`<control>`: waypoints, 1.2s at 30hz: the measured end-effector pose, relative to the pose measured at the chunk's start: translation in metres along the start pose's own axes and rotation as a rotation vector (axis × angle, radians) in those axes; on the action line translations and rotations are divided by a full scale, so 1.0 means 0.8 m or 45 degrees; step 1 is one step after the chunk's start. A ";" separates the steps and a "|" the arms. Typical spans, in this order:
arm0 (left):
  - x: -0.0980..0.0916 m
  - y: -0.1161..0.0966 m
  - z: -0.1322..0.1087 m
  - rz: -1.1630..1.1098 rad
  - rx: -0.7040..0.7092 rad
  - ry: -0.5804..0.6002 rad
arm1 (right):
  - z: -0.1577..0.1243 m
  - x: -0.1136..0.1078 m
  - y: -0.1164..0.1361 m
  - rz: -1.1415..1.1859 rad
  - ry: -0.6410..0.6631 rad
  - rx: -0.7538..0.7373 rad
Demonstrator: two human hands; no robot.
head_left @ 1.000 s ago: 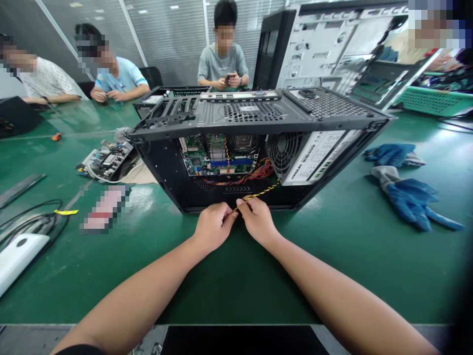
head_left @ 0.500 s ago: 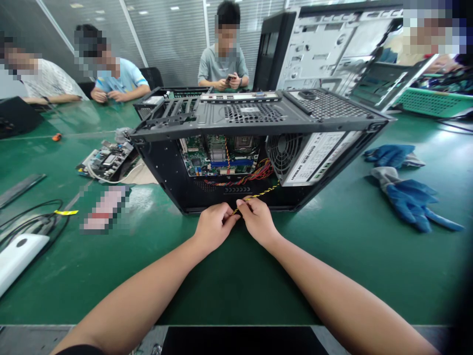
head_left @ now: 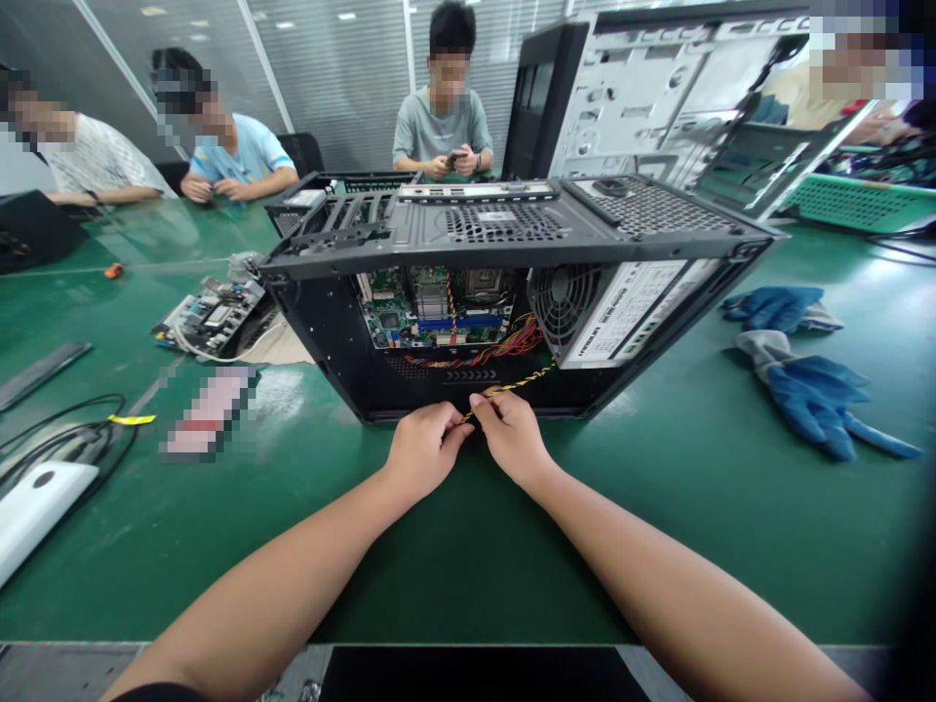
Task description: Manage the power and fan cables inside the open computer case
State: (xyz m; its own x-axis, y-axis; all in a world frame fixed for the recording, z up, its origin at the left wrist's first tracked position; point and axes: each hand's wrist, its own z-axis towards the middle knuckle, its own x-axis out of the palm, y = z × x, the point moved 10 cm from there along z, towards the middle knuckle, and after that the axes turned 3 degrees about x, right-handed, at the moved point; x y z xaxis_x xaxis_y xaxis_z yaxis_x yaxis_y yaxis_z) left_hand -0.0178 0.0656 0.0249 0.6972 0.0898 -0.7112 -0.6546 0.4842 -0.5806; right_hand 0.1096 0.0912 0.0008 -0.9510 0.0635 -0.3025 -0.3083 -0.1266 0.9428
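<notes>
An open black computer case (head_left: 453,255) stands on the green table in front of me. From its power supply (head_left: 621,312) a twisted yellow-and-black cable (head_left: 521,381) runs down toward me. My left hand (head_left: 424,448) pinches this cable near its lower visible stretch, and my right hand (head_left: 512,439) grips it just beside, thumb on top. The cable's end is hidden by my fingers. Inside the case are a green motherboard (head_left: 391,322) and a bundle of red and orange wires (head_left: 504,343) lying below it.
Blue gloves (head_left: 811,390) lie to the right. On the left are a loose circuit board assembly (head_left: 212,314), black cables (head_left: 121,453) and a white device (head_left: 44,507). Another open case (head_left: 629,107) and a green basket (head_left: 863,203) stand behind. Several people sit around the table.
Almost nothing differs. Both hands keep their hold on the cable at nearly the same spot, and the view has shifted very slightly.
</notes>
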 end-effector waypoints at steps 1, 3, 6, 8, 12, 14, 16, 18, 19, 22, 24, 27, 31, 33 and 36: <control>0.000 0.000 0.000 0.006 -0.004 0.005 | 0.000 0.000 0.000 -0.004 0.000 0.001; 0.001 0.000 0.000 0.022 -0.009 0.017 | 0.000 0.000 0.000 -0.009 -0.002 -0.002; 0.001 0.000 0.001 0.044 -0.013 0.037 | 0.000 -0.001 -0.001 -0.013 -0.009 0.002; 0.002 0.000 0.001 0.051 -0.012 0.045 | 0.000 0.000 -0.002 -0.010 -0.010 0.010; 0.000 -0.002 0.002 0.051 0.010 0.029 | 0.000 -0.001 -0.001 -0.009 -0.015 0.008; -0.001 -0.003 0.002 0.062 0.031 0.015 | 0.000 -0.001 0.000 -0.005 -0.015 -0.002; -0.002 -0.004 0.001 0.062 0.045 0.001 | 0.000 -0.002 0.001 0.001 -0.017 -0.001; -0.003 -0.004 0.001 0.047 0.048 -0.014 | 0.001 -0.002 0.000 0.005 -0.023 0.001; -0.004 -0.004 0.001 0.040 0.048 -0.024 | 0.001 -0.003 0.001 0.006 -0.028 -0.001; -0.007 -0.004 0.000 0.032 0.055 -0.059 | 0.001 -0.004 0.001 0.002 -0.034 -0.009; -0.008 -0.004 0.000 0.029 0.058 -0.072 | 0.001 -0.004 0.000 -0.001 -0.036 -0.006; -0.007 -0.004 0.000 0.033 0.056 -0.061 | 0.001 -0.004 -0.001 0.007 -0.032 0.002; -0.005 -0.003 0.000 0.079 0.056 -0.042 | 0.000 -0.003 -0.003 0.008 -0.035 0.031; -0.004 -0.003 0.001 0.095 0.061 -0.032 | 0.000 -0.003 -0.003 0.012 -0.027 0.035; -0.004 -0.004 0.001 0.108 0.064 -0.023 | 0.000 -0.002 -0.002 0.003 -0.020 0.029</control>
State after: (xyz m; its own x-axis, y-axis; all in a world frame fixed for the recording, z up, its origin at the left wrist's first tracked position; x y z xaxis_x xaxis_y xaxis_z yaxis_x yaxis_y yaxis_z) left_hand -0.0176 0.0644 0.0290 0.6453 0.1480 -0.7494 -0.6963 0.5174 -0.4975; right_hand 0.1116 0.0910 -0.0005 -0.9513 0.0790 -0.2980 -0.3052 -0.1045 0.9465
